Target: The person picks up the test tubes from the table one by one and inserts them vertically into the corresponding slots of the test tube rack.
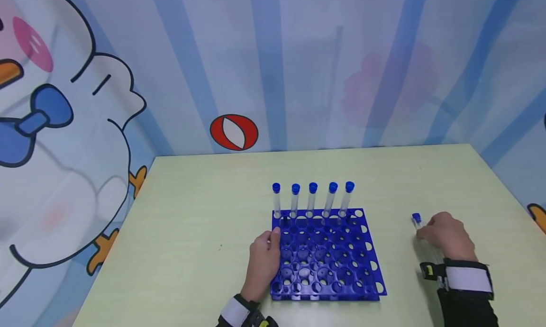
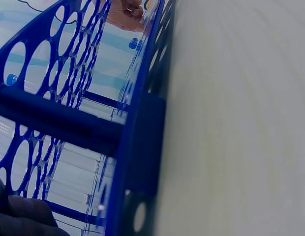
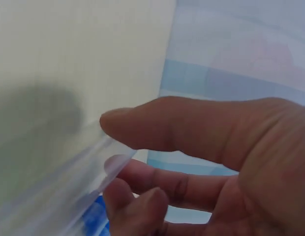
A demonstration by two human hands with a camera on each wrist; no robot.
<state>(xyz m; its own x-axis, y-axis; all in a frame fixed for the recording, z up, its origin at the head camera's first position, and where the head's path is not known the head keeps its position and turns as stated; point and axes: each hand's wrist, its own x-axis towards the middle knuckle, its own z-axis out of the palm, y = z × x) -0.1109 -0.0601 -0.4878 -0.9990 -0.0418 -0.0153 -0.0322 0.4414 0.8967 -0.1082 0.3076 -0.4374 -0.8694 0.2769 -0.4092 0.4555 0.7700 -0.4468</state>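
Observation:
A blue plastic test tube rack point(image 1: 328, 297) stands on the table, with several clear tubes upright in its back row; the middle one is a blue-capped tube point(image 1: 313, 188). My left hand point(image 1: 262, 263) grips the rack's left side, thumb near the upper edge. The left wrist view looks in between the rack's tiers point(image 2: 54, 120), with dark fingers point(image 2: 24, 216) at the lower left. Right of the rack, my right hand point(image 1: 450, 237) pinches a clear test tube point(image 1: 417, 219) with a blue cap. In the right wrist view, thumb and fingertips meet on the clear tube point(image 3: 69, 191).
Most of the rack's holes hold no tube. The pale table point(image 1: 192, 232) extends to both sides of the rack. Behind it hangs a blue striped backdrop point(image 1: 307, 80) with cartoon prints, meeting the table's back edge.

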